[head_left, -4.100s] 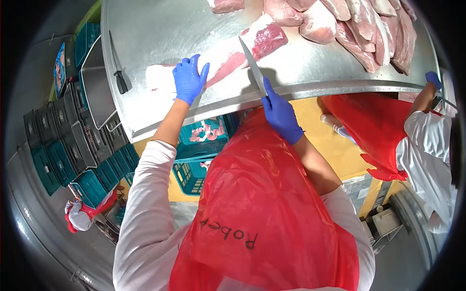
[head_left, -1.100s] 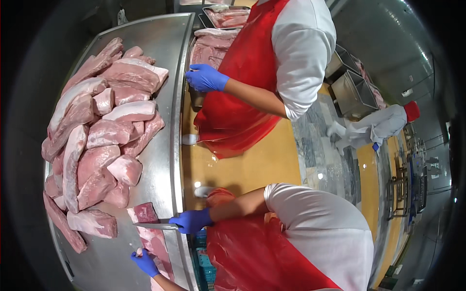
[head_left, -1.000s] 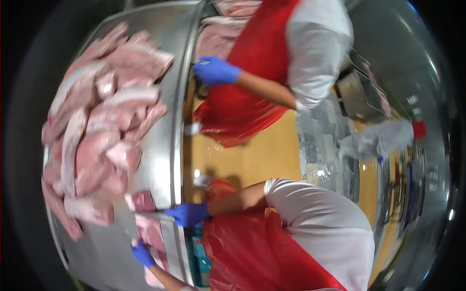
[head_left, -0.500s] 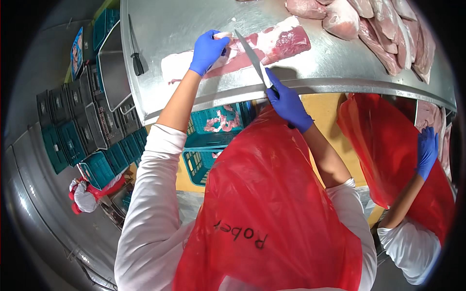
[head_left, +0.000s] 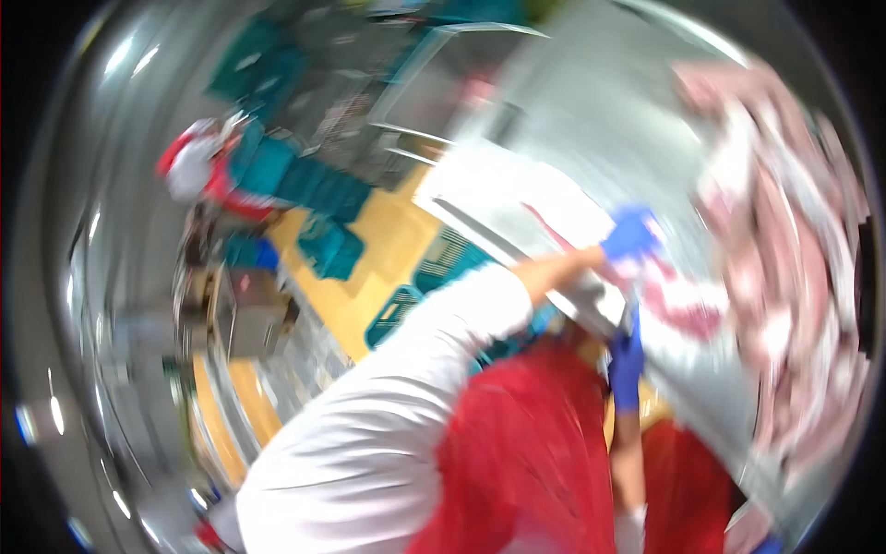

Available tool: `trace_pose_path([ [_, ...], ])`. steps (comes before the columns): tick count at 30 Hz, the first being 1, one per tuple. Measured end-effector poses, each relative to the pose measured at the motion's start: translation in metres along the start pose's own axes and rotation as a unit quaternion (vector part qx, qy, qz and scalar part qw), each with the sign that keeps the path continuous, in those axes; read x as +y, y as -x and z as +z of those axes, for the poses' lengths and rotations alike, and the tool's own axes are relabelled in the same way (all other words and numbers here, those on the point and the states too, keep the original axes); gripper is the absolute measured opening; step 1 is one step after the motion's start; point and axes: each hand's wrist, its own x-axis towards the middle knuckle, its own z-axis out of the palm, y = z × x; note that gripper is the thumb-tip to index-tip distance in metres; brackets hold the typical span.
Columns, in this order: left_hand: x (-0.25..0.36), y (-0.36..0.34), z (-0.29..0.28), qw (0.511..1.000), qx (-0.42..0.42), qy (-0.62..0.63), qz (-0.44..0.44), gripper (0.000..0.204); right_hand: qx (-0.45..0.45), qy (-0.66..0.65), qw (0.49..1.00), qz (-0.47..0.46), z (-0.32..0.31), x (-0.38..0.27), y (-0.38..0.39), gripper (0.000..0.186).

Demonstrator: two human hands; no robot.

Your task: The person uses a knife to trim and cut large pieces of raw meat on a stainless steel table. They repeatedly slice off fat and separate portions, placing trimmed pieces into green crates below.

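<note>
The picture is heavily blurred by motion. My left hand (head_left: 630,233), in a blue glove, is on a long pink-and-white piece of meat (head_left: 685,305) on the steel table (head_left: 572,102); its fingers are smeared, so I cannot tell their shape. Lower, at the table's near edge, my right hand (head_left: 626,360), also gloved in blue, is closed around a knife whose blade is barely distinguishable beside the meat. A big heap of pale pink meat cuts (head_left: 784,277) lies along the table to the right of both hands.
Stacked teal crates (head_left: 323,185) and a steel bin (head_left: 452,74) stand at upper left, beside a worker in red and white (head_left: 189,162). Other teal baskets (head_left: 392,314) sit on the yellow floor below the table. A neighbouring worker's red apron (head_left: 683,480) shows at lower right.
The view has swung sharply leftward, so the table and both hands appear farther right and more crates and floor show. Both hands remain at the same piece of meat.
</note>
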Motion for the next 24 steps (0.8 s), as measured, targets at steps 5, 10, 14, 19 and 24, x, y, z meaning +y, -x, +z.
trace_pose_path([
  [5,0.069,0.006,0.011,0.983,0.085,0.069,-0.15,0.023,0.061,0.131,0.987,-0.067,-0.027,-0.011,-0.055,0.058],
  [10,0.028,-0.02,0.017,0.936,0.28,0.107,-0.184,0.021,0.034,0.149,0.966,-0.209,-0.018,-0.012,-0.046,0.059],
  [14,0.038,-0.019,-0.025,0.937,0.201,0.197,-0.205,0.024,-0.041,0.047,0.992,0.113,-0.042,-0.041,0.019,0.062],
  [19,-0.023,-0.018,-0.037,0.966,0.138,-0.065,-0.209,0.025,0.018,0.085,0.995,-0.046,-0.097,0.011,-0.043,0.063],
  [24,-0.065,-0.002,-0.045,0.969,0.071,-0.17,-0.163,0.036,0.139,0.19,0.951,-0.198,-0.109,0.028,-0.087,0.063],
])
